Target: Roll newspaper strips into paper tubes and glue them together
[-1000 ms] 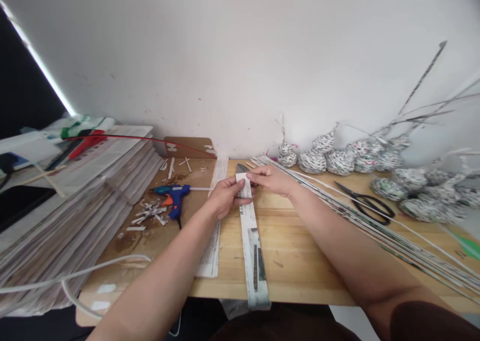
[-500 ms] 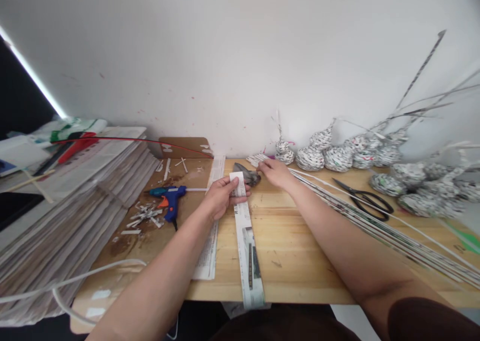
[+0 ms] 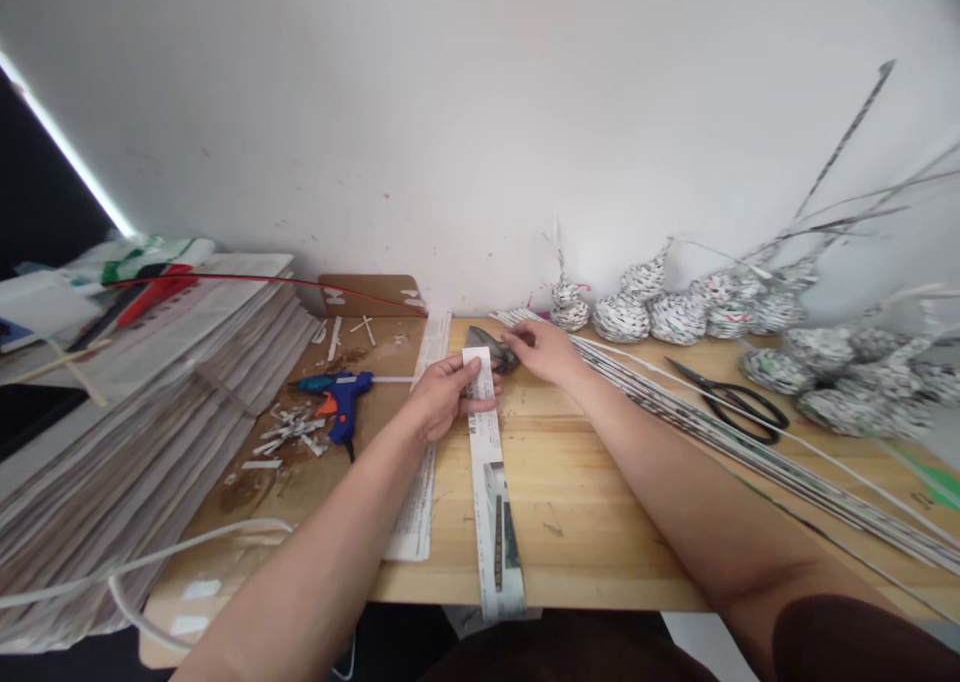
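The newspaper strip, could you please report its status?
Left hand gripping newspaper strip, far end. Right hand at grey crumpled item. Scissors off right, apart from strip.

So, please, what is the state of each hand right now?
Left hand: closed, holding the newspaper strip.
Right hand: at the grey crumpled thing; grip cannot be told.

I see a white, dark-printed paper strip (image 3: 482, 442) — then a blue glue gun (image 3: 348, 400) with an orange trigger (image 3: 327, 405), black scissors (image 3: 739, 412), and a honey-coloured, grained tabletop (image 3: 566, 482).
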A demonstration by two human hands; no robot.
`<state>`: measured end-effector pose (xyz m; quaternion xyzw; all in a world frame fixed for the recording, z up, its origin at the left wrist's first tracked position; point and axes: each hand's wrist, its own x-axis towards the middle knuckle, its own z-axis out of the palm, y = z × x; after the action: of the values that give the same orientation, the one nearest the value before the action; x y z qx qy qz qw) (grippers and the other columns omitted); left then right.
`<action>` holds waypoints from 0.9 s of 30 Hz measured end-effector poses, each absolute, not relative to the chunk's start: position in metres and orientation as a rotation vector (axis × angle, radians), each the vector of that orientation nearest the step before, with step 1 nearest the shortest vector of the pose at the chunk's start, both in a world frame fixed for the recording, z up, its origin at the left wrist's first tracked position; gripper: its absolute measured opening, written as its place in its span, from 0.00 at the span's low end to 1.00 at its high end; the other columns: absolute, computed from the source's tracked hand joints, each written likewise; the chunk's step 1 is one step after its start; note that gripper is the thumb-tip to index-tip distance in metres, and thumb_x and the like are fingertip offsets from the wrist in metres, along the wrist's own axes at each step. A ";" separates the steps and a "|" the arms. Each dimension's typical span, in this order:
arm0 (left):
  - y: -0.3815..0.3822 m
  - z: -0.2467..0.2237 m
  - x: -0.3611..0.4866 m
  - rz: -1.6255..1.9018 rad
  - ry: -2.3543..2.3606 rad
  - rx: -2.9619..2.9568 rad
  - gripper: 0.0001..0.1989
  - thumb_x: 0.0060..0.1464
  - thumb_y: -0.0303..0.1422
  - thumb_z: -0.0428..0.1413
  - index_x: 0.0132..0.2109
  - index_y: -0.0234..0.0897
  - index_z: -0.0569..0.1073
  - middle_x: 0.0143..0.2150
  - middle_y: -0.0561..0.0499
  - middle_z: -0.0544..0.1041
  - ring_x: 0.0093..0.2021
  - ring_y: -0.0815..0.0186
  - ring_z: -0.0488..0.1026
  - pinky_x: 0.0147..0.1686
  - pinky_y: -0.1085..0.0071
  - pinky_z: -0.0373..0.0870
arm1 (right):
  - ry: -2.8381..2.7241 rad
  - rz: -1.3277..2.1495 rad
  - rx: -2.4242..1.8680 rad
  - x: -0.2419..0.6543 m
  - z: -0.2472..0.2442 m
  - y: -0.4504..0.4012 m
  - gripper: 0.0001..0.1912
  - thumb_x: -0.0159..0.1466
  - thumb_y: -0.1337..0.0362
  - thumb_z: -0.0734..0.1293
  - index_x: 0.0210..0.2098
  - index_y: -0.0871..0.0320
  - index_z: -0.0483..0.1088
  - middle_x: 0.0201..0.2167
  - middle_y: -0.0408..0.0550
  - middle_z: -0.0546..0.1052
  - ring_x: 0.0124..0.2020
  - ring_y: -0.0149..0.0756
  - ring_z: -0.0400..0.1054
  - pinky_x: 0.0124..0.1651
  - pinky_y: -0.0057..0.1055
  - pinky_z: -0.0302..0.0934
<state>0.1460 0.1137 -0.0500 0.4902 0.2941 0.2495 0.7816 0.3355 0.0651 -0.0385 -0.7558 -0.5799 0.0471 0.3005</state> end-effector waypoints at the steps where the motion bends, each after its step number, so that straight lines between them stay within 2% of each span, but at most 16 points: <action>1: 0.114 -0.050 0.146 0.543 0.645 1.058 0.09 0.55 0.33 0.57 0.41 0.31 0.75 0.37 0.40 0.79 0.35 0.61 0.78 0.30 0.67 0.78 | -1.551 0.034 -2.101 0.338 -0.036 0.064 0.17 0.64 0.54 0.60 0.38 0.58 0.75 0.34 0.53 0.79 0.37 0.40 0.72 0.40 0.32 0.62; 3: 0.113 -0.049 0.146 0.547 0.654 1.058 0.10 0.55 0.33 0.57 0.41 0.30 0.75 0.36 0.40 0.79 0.34 0.61 0.78 0.29 0.68 0.78 | -1.580 -0.110 -2.306 0.344 -0.034 0.060 0.16 0.64 0.56 0.61 0.35 0.60 0.75 0.33 0.57 0.79 0.38 0.45 0.72 0.41 0.35 0.61; 6: 0.113 -0.048 0.146 0.546 0.650 1.062 0.10 0.55 0.32 0.57 0.41 0.30 0.75 0.35 0.40 0.79 0.34 0.62 0.78 0.29 0.68 0.78 | -1.606 -0.156 -2.492 0.351 -0.034 0.057 0.11 0.60 0.62 0.64 0.35 0.62 0.76 0.36 0.62 0.78 0.40 0.49 0.72 0.41 0.38 0.61; 11: 0.113 -0.048 0.146 0.554 0.646 1.059 0.10 0.54 0.33 0.58 0.40 0.30 0.76 0.35 0.41 0.79 0.32 0.63 0.78 0.29 0.69 0.78 | -1.568 -0.176 -2.530 0.355 -0.037 0.056 0.13 0.61 0.68 0.61 0.41 0.62 0.74 0.39 0.64 0.77 0.42 0.50 0.72 0.42 0.39 0.62; 16: 0.114 -0.049 0.146 0.555 0.650 1.052 0.09 0.54 0.32 0.58 0.41 0.30 0.76 0.35 0.41 0.80 0.33 0.63 0.78 0.29 0.70 0.78 | -1.541 -0.177 -2.576 0.358 -0.036 0.056 0.11 0.58 0.70 0.63 0.37 0.66 0.75 0.36 0.67 0.77 0.40 0.55 0.73 0.40 0.41 0.63; 19: 0.114 -0.049 0.146 0.549 0.638 1.048 0.09 0.55 0.31 0.57 0.41 0.30 0.76 0.36 0.40 0.80 0.34 0.62 0.78 0.30 0.69 0.78 | -1.535 -0.187 -2.570 0.356 -0.038 0.057 0.11 0.59 0.68 0.62 0.37 0.66 0.75 0.36 0.67 0.77 0.39 0.53 0.73 0.40 0.40 0.63; 27: 0.110 -0.047 0.147 0.532 0.624 1.036 0.10 0.54 0.33 0.58 0.40 0.30 0.75 0.37 0.39 0.79 0.36 0.59 0.79 0.30 0.67 0.78 | -1.549 -0.301 -2.320 0.349 -0.046 0.066 0.15 0.65 0.59 0.59 0.44 0.58 0.73 0.39 0.56 0.78 0.40 0.46 0.72 0.41 0.34 0.60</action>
<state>0.1466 0.1100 -0.0471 0.4811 0.2900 0.2469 0.7896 0.3489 0.0656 -0.0456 -0.8151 -0.5445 -0.1058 0.1671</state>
